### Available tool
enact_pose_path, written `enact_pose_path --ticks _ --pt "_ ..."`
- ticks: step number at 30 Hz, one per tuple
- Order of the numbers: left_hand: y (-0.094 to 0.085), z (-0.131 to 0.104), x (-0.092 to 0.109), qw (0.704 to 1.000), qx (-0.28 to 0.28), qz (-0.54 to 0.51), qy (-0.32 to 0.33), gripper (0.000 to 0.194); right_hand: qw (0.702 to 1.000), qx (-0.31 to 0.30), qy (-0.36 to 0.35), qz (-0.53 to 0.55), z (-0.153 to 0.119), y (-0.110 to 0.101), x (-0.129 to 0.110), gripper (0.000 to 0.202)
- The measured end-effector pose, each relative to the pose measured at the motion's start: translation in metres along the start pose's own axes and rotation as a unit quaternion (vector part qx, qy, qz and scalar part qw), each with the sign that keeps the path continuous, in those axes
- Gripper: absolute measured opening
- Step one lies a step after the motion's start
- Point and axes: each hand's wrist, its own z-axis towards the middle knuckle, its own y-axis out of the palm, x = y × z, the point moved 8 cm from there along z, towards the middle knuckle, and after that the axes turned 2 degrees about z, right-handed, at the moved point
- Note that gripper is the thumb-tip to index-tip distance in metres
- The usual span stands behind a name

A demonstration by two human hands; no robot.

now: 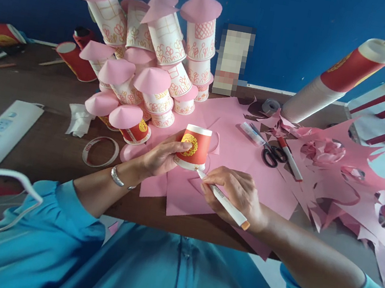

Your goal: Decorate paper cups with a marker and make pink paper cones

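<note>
My left hand (166,153) is closed around a red paper cup (200,145) with a yellow emblem and a white band at each end. In my right hand (238,192) is a white marker pen (225,203) with an orange end cap. Its tip touches or nearly touches the cup's lower white band, where small marks show. Pink paper sheets (193,203) lie beneath both hands. Left of the cup stands a group of paper cups with pink cone tops, the closest being a red cup (134,131); many white ones (167,45) carry drawn flowers.
A roll of tape (100,151) lies left of my left hand. Black-handled scissors (274,156), a glue stick (252,133) and a red-and-white marker (290,161) lie to the right, near pink scraps (355,192). A tall stack of cups (312,100) leans at the back right.
</note>
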Motion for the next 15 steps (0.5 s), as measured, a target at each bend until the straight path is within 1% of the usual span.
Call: enact_pose_path --ticks 5,10,15 --pt "0.0010 0.0011 -0.0013 1.000 -0.023 -0.002 0.012 0.025 1.000 -0.005 0.023 0.005 0.0006 0.0002 0.0020 0.013" --pt "0.0035 -0.0006 0.0014 0.999 -0.026 0.018 0.018 0.017 1.000 -0.008 0.024 0.012 -0.0007 0.0019 0.0026 0.011" --pt "0.0077 -0.0021 0.0036 0.999 -0.038 0.035 0.014 0.020 1.000 -0.007 0.019 0.019 -0.0022 0.0034 0.0032 0.011"
